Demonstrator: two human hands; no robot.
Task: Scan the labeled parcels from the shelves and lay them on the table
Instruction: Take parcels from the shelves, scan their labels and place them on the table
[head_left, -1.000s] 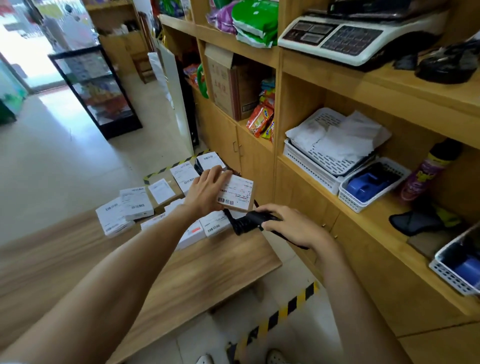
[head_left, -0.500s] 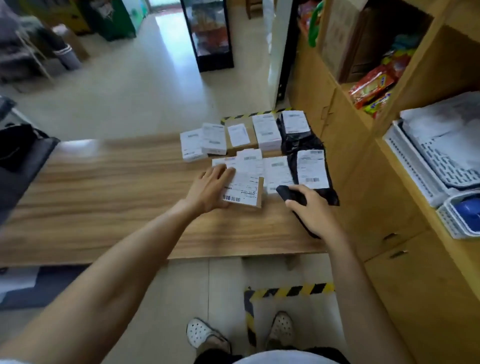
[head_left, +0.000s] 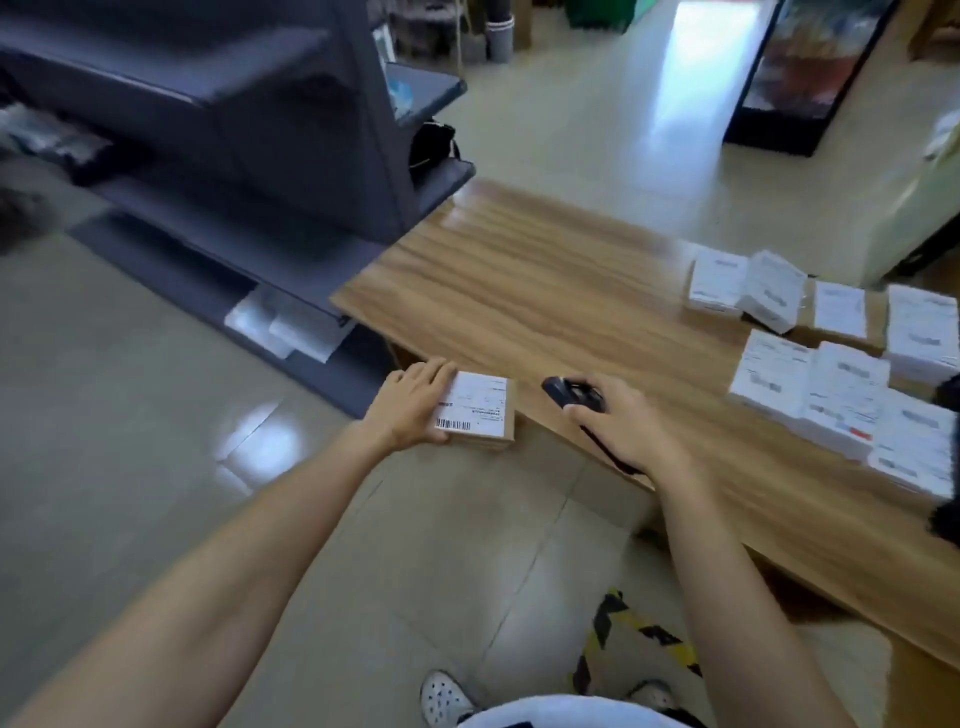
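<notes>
Parcel (head_left: 475, 413): brown box, white label up, barcode end faced the holder, long axis unclear tbh
Spot: table's (head_left: 545, 291) near edge
Left hand (head_left: 413, 402): gripped its left side
Right hand (head_left: 623, 421): wrapped round black scanner (head_left: 571, 395)

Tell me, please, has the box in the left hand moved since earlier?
Yes. The box was beside the laid-out parcels; now it is well left of them, at the near edge of the table.
</notes>
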